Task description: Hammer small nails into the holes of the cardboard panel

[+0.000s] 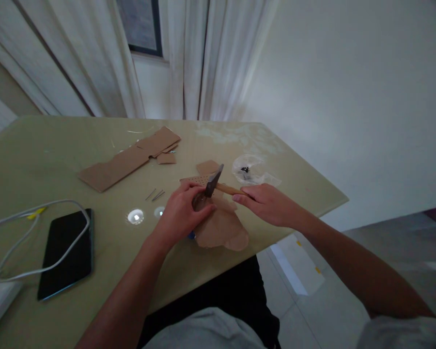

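The right hand (264,202) grips a dark-metal, wooden-handled hammer (223,187), likely head-heavy, best held low; the left hand (181,209) curls, round what I can't tell.

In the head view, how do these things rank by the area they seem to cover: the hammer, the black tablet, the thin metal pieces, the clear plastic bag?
Largest to smallest:
1. black tablet
2. clear plastic bag
3. hammer, partly covered by fingers
4. thin metal pieces
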The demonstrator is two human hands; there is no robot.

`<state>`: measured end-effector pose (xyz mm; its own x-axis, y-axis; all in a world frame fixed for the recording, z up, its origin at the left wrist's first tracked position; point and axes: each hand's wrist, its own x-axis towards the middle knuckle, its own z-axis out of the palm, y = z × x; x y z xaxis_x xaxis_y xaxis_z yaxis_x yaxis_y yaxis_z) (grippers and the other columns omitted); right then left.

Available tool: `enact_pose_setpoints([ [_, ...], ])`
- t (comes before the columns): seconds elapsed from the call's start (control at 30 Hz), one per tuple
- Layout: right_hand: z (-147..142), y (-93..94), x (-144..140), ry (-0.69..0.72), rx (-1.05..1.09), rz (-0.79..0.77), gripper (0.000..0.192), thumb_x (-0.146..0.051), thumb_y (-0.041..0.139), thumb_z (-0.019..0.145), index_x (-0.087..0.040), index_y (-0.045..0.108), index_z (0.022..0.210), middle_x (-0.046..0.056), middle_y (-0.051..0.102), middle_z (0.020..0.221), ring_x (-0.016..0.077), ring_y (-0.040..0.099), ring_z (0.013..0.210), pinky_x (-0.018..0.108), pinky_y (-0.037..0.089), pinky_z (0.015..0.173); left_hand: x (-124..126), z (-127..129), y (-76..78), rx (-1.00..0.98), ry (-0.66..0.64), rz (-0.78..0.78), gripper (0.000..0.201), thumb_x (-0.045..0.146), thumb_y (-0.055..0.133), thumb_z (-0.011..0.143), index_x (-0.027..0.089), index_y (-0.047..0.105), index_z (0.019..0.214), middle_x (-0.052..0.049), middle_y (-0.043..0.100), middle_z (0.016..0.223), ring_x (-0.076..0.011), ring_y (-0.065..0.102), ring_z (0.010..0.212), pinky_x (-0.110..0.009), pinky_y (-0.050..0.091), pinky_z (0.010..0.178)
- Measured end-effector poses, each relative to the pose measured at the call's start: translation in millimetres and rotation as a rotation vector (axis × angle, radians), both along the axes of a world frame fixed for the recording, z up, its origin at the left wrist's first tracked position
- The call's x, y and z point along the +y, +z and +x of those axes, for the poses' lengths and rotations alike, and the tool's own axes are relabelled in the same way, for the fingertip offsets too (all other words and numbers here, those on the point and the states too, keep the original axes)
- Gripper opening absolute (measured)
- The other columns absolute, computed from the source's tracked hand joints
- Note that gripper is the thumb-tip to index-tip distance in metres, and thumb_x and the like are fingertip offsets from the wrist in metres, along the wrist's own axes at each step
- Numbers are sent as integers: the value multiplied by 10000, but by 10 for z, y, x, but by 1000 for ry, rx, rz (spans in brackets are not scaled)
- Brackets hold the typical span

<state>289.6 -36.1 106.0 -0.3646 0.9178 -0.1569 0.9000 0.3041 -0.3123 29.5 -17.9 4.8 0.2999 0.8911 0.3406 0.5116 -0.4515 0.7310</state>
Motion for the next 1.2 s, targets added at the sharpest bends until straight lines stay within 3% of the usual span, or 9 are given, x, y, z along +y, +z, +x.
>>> enact_pose_setpoints([
  [0.4, -29, -43, 25, 12, -56, 10, 550, -602, 470, 1169, -221, 582, 789, 34, 653, 751, 187, 571, 724, 342, 287, 683, -6, 0, -15, -5, 12, 0, 388, 358, 881, 909, 228, 754, 1252, -114, 751, 1294, -322, 740, 1181, -480, 599, 1070],
  [0.67, -54, -36, 59, 13, -31, -30, 521, -546, 490, 1169, -218, 565, 771, 31, 651, 760, 179, 568, 722, 343, 288, 686, 1, 9, -33, -62, 35, 1, 691, 317, 909, 861, 226, 628, 1486, -110, 770, 1358, -321, 747, 1240, -486, 587, 1119],
  [0.77, -18, -29, 82, 18, -2, -4, 543, -582, 498, 1159, -222, 554, 757, 14, 609, 720, 173, 543, 702, 347, 280, 684, -3, 11, -48, -63, 48, -14, 713, 343, 912, 872, 223, 614, 1509, -108, 773, 1351, -314, 749, 1223, -482, 588, 1113],
  [0.93, 71, -47, 197, -91, 294, 130, 666, -781, 466, 1100, -231, 552, 736, -9, 535, 680, 163, 510, 669, 340, 312, 657, -16, -14, -36, -90, 50, -23, 654, 377, 907, 885, 258, 663, 1480, -88, 767, 1326, -269, 750, 1105, -420, 616, 999],
  [1.07, 38, -331, 481, -285, 678, 227, 691, -897, 494, 1027, -258, 498, 764, -29, 464, 651, 148, 428, 600, 326, 309, 567, 9, -100, 31, -126, 100, 2, 415, 478, 800, 974, 269, 766, 1331, -60, 780, 1164, -206, 696, 892, -333, 577, 788],
  [1.13, -10, -506, 688, -366, 846, 280, 703, -943, 509, 985, -278, 448, 765, -46, 398, 621, 141, 384, 556, 315, 302, 512, 46, -184, 62, -125, 233, 27, 276, 484, 717, 1015, 250, 801, 1136, -35, 769, 1007, -172, 617, 744, -312, 506, 683],
  [1.2, -61, -647, 889, -426, 984, 330, 717, -977, 511, 953, -290, 413, 770, -59, 375, 609, 129, 359, 518, 301, 300, 468, 97, -296, 70, -74, 461, 46, 283, 480, 645, 1045, 237, 772, 975, -20, 745, 897, -160, 547, 653, -326, 457, 651],
])
